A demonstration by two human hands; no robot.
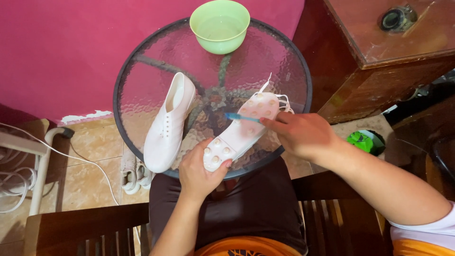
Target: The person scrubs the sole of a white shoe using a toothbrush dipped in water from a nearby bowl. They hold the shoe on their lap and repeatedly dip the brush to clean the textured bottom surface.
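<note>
Nearest us are our lap in dark shorts [246, 208] and the slats of the wooden chair [85, 227] we sit on. Just beyond, our left hand [199, 173] is closed around the heel end of a white shoe [241, 130], thumb pressed against its sole. The shoe lies upside down, its studded sole facing up, resting on the near edge of the round glass table [142, 61], with its laces [279, 102] trailing off the toe end. Our right hand [301, 135] is curled tight around the handle of a blue toothbrush [239, 117], whose head touches the sole near the middle of the shoe.

The other white shoe [168, 125] sits right side up on the glass to the left, well apart from the one we hold. A pale green bowl [219, 26] stands at the far rim of the table. Under the table, on the tiled floor, we see another pair of pale shoes [134, 173]. White cables [19, 180] lie at the far left, and a dark wooden cabinet [379, 61] stands at the right.
</note>
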